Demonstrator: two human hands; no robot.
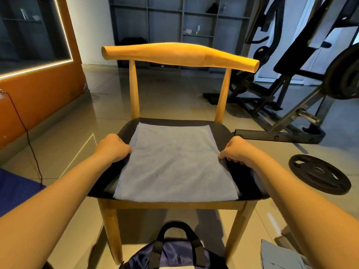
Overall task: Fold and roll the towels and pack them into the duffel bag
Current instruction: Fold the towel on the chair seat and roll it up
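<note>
A light blue towel (174, 162) lies flat on the black seat of a wooden chair (223, 131), reaching the seat's front edge. My left hand (112, 147) pinches the towel's left edge about halfway along. My right hand (237, 151) pinches the right edge at the same height. A navy duffel bag (171, 253) with black handles stands on the floor under the front of the chair, partly cut off at the bottom of the view. Another light blue cloth (277, 257) lies on the floor at the lower right.
A black weight plate (318, 173) lies on the tiled floor to the right. Gym machines (291, 90) stand behind it. An orange wall (38, 101) with a thin cable runs along the left. Grey shelves (174, 22) fill the back.
</note>
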